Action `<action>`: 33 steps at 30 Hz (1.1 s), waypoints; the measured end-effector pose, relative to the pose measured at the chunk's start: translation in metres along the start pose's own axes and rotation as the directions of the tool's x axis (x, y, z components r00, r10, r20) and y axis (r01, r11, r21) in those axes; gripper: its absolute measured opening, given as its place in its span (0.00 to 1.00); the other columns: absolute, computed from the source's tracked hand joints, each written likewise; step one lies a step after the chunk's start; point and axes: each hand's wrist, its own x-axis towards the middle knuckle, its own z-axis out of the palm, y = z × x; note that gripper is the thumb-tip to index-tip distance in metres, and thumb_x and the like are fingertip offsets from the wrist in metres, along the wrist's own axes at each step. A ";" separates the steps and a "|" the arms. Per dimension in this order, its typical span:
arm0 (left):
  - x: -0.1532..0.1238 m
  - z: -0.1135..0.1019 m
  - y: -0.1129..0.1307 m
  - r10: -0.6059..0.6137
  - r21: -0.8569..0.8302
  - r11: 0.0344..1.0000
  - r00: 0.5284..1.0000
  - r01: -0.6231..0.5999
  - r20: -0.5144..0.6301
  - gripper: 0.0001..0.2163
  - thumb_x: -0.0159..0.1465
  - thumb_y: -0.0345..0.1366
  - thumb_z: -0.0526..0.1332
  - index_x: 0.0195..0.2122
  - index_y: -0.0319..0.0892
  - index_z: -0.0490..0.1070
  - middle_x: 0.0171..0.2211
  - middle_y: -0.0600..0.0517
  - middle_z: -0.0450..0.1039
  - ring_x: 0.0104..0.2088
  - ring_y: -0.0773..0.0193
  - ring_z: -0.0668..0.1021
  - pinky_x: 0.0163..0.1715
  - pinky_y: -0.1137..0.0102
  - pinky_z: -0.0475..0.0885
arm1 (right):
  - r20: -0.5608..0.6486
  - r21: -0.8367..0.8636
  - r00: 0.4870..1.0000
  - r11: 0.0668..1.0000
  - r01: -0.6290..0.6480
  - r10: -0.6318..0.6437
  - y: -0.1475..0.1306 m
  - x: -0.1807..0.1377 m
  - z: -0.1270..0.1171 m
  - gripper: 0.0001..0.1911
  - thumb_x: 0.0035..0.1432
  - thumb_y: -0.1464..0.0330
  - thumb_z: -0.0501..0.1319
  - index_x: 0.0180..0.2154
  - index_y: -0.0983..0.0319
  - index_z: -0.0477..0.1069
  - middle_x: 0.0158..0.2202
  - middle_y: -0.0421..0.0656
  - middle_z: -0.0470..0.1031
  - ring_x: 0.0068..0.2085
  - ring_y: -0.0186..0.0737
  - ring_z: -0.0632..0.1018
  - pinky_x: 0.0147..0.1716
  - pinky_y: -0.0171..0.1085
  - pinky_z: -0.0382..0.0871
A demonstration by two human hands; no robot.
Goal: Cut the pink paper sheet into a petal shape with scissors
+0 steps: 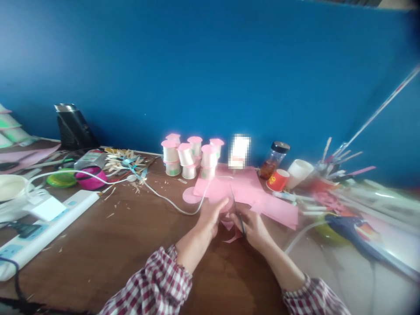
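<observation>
My right hand is closed around the handles of a pair of scissors, whose blades point away from me. Between thumb and fingers, my left hand grips a piece of pink paper beside the blades. Narrow pink offcuts hang or lie just below the hands. Behind them, larger pink sheets lie flat, and a strip of pink paper extends to the right. A rounded pink piece rests left of the sheets.
Stacked paper cups with pink tops stand near the blue wall. A white cable crosses the table from a power strip at left. A jar, a red cup and a white cup stand right.
</observation>
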 end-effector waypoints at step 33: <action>0.001 0.000 0.003 -0.008 0.080 0.997 1.000 0.010 -0.025 0.19 0.45 0.36 0.69 0.36 0.32 0.69 0.28 0.43 0.74 0.26 0.55 0.78 0.19 0.67 0.72 | 0.037 0.039 0.999 0.999 -0.012 0.011 -0.002 -0.001 -0.003 0.11 0.54 0.64 0.61 0.33 0.66 0.71 0.17 0.36 0.66 0.18 0.34 0.69 0.18 0.31 0.63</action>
